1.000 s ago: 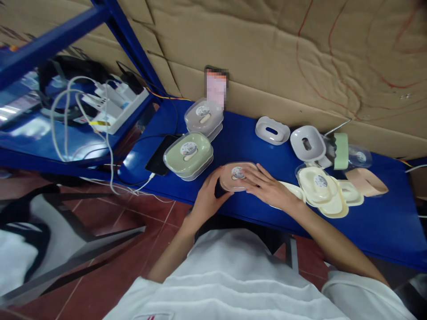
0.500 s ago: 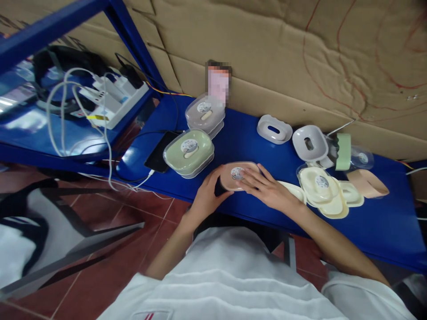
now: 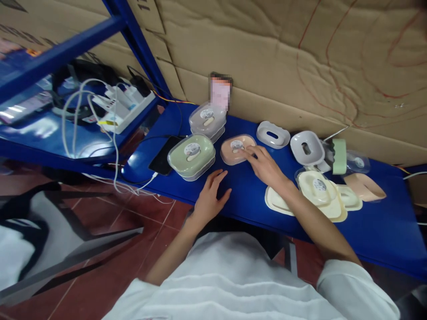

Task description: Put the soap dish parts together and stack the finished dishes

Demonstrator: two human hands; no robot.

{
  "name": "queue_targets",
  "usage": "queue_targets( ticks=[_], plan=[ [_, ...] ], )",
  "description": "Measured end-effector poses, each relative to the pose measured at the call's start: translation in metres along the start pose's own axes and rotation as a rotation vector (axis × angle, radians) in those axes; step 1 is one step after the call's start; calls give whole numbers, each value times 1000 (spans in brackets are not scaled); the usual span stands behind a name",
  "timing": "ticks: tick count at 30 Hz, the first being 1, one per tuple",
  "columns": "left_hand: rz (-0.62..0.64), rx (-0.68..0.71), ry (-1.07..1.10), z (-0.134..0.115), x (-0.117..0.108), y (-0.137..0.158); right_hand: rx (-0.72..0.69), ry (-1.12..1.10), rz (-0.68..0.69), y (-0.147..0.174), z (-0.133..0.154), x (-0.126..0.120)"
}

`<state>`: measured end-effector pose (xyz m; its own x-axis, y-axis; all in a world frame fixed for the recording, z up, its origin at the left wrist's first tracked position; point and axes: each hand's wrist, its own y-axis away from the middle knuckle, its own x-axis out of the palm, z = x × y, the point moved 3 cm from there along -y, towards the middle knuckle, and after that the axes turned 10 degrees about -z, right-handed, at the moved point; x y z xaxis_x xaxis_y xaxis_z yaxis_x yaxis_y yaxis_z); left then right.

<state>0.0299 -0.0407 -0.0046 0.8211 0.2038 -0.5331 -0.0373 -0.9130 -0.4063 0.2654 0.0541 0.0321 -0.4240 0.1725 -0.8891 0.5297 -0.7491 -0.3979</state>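
Observation:
A peach soap box with a clear lid and a round sticker lies flat on the blue table, just right of a green lidded box. My right hand has its fingers bent on the peach box's right edge; the thumb is partly hidden. Nearer my body, my left hand is empty, fingers apart, low over the table's front edge. Behind the green box stands a greyish-lilac lidded box. Cream parts lie by my right forearm, partly covered by it.
A phone, its screen blurred out, leans at the back. Another phone lies left with a cable. Grey trays, a green part and a peach part lie right. A power strip is left; cardboard stands behind.
The peach box has moved away from me, back beside the green box, with my right hand following it. My left hand has let go of it and stays nearer my body.

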Motion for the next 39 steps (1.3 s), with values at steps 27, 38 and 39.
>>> queue_targets(
  ticks=[27,38,39],
  plan=[
    [429,549,-166,-63,57,38,528,-180,-342,50,-47,-53],
    [162,351,-217,-12,-12,28,130,-66,-76,65,11,-27],
    [131,336,-216,-12,-14,24,114,-98,-66,66,17,-29]
  ],
)
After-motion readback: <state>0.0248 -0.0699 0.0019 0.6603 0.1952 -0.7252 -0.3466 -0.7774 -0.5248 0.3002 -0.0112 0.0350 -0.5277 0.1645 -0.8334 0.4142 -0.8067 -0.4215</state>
